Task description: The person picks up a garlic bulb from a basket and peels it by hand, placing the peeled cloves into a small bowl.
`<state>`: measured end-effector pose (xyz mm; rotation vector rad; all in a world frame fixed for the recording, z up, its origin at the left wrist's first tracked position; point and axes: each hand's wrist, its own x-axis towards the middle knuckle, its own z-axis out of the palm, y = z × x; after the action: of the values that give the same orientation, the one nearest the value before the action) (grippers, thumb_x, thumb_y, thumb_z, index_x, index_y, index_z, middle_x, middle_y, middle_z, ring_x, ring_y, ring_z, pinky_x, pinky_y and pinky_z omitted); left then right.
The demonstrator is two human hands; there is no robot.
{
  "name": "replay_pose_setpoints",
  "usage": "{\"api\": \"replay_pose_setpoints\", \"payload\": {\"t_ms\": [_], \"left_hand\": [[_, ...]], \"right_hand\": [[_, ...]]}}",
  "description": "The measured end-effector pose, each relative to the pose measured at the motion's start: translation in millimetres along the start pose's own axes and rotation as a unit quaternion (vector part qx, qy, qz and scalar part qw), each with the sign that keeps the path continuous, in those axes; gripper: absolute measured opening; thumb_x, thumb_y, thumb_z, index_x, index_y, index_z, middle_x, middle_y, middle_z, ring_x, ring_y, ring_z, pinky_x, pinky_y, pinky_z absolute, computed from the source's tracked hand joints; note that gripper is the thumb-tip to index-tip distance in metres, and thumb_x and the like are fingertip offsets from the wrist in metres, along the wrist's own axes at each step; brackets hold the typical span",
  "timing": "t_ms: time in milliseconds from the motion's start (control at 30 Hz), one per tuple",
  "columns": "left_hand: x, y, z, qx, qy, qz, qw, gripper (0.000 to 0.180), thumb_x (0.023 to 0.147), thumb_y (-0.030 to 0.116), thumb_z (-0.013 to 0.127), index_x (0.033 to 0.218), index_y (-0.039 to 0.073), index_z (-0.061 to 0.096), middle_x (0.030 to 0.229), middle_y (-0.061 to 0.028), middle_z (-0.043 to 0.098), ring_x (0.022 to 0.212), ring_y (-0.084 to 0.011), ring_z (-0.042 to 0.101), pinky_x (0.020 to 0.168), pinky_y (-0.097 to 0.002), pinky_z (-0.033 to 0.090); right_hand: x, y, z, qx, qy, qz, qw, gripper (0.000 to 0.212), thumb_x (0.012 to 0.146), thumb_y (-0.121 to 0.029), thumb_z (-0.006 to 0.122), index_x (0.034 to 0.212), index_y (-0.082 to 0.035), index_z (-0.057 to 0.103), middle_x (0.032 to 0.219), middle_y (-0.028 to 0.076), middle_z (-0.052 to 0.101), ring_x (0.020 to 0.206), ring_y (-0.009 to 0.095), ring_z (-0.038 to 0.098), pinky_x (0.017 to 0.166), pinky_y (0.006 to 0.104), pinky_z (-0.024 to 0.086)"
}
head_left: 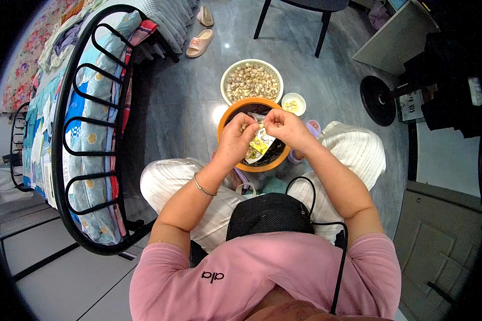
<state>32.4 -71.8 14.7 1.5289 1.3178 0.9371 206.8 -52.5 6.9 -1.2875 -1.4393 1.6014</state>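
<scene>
Both my hands meet fingertip to fingertip over an orange-rimmed bin (285, 152). My left hand (235, 140) is closed in a pinch around a small pale garlic clove. Opposite it, my right hand (288, 128) has thumb and fingers pressed together; whatever lies in its pinch is too small to make out. Below the fingers, a yellow and white wrapper (261, 142) lies in the bin among pale scraps. Just beyond the bin, a white basin (223, 85) holds many unpeeled garlic cloves (251, 81). A small white bowl (302, 107) beside it contains several pale yellow peeled cloves (291, 104).
On the left stands a bed with a black metal frame (64, 160). Slippers (200, 44) lie on the grey tiled floor (198, 80). A dark chair (316, 5) is at the far side, with a round black stand base (377, 100) at right. My knees flank the bin.
</scene>
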Motion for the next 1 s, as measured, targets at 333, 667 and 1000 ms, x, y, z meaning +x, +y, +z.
{"api": "replay_pose_setpoints", "payload": {"t_ms": [333,667,1000], "left_hand": [[4,-16,3,-0.360,-0.100,-0.191,0.908,0.009,0.090,0.016,0.052,0.091,0.007,0.053,0.073,0.0002,0.053,0.054,-0.0028,0.041,0.046,-0.0159,0.032],[7,-27,5,-0.509,-0.116,-0.203,0.828,0.013,0.093,0.019,0.046,0.086,0.008,0.049,0.073,0.0002,0.051,0.050,-0.0041,0.037,0.041,-0.0161,0.027],[8,-25,1,-0.515,-0.113,-0.213,0.822,0.014,0.093,0.020,0.046,0.088,0.008,0.050,0.074,0.0008,0.048,0.052,-0.0046,0.037,0.041,-0.0170,0.027]], "right_hand": [[-3,-8,5,0.138,-0.027,0.077,0.987,0.008,0.083,-0.013,0.052,0.084,-0.006,0.056,0.068,-0.004,0.051,0.054,0.002,0.040,0.047,0.0178,0.031],[-2,-2,7,0.153,-0.029,0.079,0.985,0.007,0.084,-0.013,0.050,0.082,-0.007,0.054,0.067,-0.004,0.049,0.050,0.002,0.036,0.043,0.0182,0.027],[5,11,6,0.069,0.011,0.004,0.998,0.015,0.088,-0.017,0.048,0.082,-0.006,0.055,0.070,-0.002,0.052,0.062,0.007,0.049,0.056,0.0218,0.040]]}}
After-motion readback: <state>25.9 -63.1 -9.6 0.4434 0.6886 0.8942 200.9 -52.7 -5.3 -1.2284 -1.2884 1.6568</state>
